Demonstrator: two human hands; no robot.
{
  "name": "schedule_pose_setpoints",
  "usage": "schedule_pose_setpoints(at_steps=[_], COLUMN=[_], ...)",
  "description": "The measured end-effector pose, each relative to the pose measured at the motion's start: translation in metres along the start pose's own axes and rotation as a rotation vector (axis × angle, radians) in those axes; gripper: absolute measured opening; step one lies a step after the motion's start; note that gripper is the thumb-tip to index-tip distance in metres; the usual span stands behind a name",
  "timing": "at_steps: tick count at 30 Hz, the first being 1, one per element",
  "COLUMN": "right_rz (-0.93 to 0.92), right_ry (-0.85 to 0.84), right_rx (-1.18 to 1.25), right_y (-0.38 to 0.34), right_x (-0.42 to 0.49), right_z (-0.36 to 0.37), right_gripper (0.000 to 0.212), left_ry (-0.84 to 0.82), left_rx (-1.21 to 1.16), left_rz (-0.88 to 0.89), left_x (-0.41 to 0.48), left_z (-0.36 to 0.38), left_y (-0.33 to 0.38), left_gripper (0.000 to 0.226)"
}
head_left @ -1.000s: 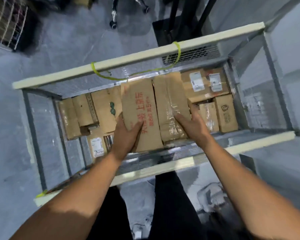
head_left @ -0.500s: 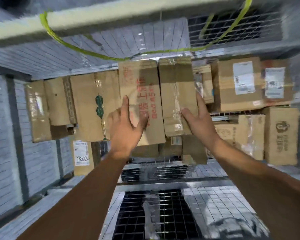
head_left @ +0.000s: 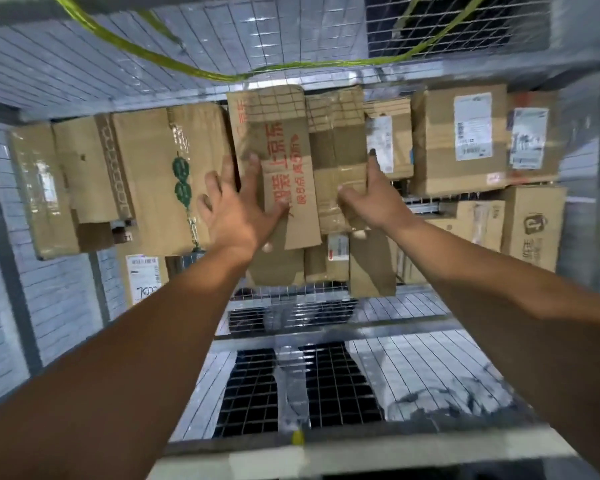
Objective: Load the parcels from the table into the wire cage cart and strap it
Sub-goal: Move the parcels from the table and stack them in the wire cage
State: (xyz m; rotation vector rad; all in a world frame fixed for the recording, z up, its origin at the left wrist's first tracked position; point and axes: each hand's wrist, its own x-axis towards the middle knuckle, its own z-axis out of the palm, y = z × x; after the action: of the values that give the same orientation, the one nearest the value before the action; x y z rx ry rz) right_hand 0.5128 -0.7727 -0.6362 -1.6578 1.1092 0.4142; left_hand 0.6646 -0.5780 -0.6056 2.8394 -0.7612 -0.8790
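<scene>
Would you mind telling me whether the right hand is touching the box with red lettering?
Touching. The head view shows the right hand gripping the right edge of the box with red lettering, its thumb pressed on the taped flap, no gap visible.

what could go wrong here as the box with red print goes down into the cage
1. The box with red print is held only at its near end by the left hand and right hand; its loose flap could fold and let it slip.
2. It is going onto uneven parcels, so it may sit tilted or wedge.
3. The green strap hangs slack across the cage wall, where an arm could snag it.
</scene>
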Motion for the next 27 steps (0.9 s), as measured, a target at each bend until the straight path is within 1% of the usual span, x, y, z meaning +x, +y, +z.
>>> schedule_pose_setpoints(at_steps=[3, 6, 9, 11, 14, 18, 20, 23, 27], right_rz=[-0.038, -0.064, -0.022, 0.019, 0.082, 0.158, 0.179, 0.241, 0.402], right_ry=[0.014, -0.029, -0.026, 0.024, 0.137, 0.325, 0.444, 0.624, 0.795], right_rx=[-0.033, -0.031, -0.141, -0.131, -0.161, -0.157, -0.121, 0.027, 0.235], right_y=[-0.023, -0.046, -0.064, -0.076, -0.093, -0.108, -0.114, -0.121, -0.108], right_x=[-0.036, -0.092, -0.154, -0.197, -0.26, -0.341, -0.384, -0.451, -0.547], right_z=[-0.014, -0.025, -0.03, -0.032, -0.031, -0.021, -0.005, 0.036, 0.095], right_gripper=[0.095, 0.087, 0.081, 0.08, 0.081, 0.076, 0.074, 0.072, 0.071], left_ry=[-0.015, -0.035, -0.121, -0.138, -0.159, -0.211, -0.231, -0.188, -0.253], left_rx=[-0.019, 0.0, 0.049, 0.011, -0.026, -0.071, -0.028, 0.079, -0.018], left_rz=[0.022, 0.048, 0.112, 0.148, 0.25, 0.484, 0.613, 0.789, 0.859], left_x=[-0.028, -0.068, -0.104, -0.127, -0.162, -0.205, -0.224, -0.26, -0.332], left_z=[-0.037, -0.074, -0.106, -0.127, -0.157, -0.185, -0.196, -0.217, -0.237], left_y=[0.003, 0.009, 0.016, 0.022, 0.029, 0.025, 0.017, 0.002, -0.012], left_gripper=[0.085, 0.078, 0.08, 0.08, 0.079, 0.078, 0.077, 0.078, 0.074])
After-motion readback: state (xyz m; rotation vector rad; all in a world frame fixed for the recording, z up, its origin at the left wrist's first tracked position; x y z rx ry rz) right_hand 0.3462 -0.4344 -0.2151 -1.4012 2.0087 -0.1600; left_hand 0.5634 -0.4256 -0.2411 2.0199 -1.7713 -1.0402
